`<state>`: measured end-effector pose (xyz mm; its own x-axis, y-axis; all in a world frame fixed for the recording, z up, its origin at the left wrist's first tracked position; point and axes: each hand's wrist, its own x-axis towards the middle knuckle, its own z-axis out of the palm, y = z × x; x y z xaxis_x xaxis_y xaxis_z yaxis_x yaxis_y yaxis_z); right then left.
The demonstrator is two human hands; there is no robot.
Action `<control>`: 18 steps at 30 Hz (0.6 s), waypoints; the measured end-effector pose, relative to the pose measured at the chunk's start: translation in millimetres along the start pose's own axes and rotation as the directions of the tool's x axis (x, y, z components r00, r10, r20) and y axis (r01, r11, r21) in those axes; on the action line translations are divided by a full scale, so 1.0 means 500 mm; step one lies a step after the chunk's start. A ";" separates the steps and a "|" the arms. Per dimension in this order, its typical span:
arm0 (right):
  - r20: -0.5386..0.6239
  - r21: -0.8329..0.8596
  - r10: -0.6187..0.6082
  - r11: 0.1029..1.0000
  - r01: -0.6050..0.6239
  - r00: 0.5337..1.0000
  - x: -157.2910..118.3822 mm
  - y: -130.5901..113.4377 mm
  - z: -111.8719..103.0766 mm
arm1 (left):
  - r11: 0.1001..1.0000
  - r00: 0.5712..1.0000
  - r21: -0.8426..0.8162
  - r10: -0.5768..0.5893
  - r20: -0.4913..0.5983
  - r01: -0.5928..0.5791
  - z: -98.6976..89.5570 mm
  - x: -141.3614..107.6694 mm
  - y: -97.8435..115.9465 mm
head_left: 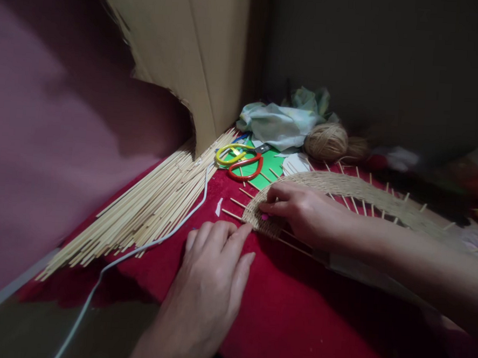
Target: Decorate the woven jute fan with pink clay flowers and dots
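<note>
A curved woven band of twine with thin sticks poking out of its edges lies on the red cloth. My right hand rests over the left end of this weave, its thumb and fingers pinched together beside a small pink spot. What that pinch holds is too small to name. My left hand lies on the cloth just left of the weave, fingers spread a little, with the index fingertip touching the weave's lower left corner. Nothing shows in its grasp.
Many thin sticks lie in a bundle at the left, crossed by a white cord. Scissors rest on a green sheet. Behind are a twine ball, pale crumpled cloth and tall cardboard.
</note>
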<state>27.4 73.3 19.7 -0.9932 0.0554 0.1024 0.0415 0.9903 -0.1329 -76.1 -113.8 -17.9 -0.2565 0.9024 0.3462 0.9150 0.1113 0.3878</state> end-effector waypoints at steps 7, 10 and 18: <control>-0.018 0.021 -0.010 1.000 0.010 1.000 0.001 0.003 0.003 | 1.000 1.000 -0.009 0.007 -0.001 -0.007 0.001 0.001 -0.002; -0.058 0.071 -0.034 0.997 0.038 0.998 0.000 0.008 0.005 | 1.000 1.000 -0.009 0.003 0.006 -0.003 0.000 0.001 -0.002; -0.186 0.029 0.006 1.000 0.000 0.983 -0.053 -0.008 -0.079 | 1.000 1.000 0.010 0.012 0.000 -0.012 0.003 0.002 -0.006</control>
<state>57.6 73.1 56.6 -0.9554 0.0837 0.2832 0.0384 0.9861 -0.1618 -78.9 -112.7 -19.9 -0.2453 0.9036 0.3513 0.9211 0.1042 0.3751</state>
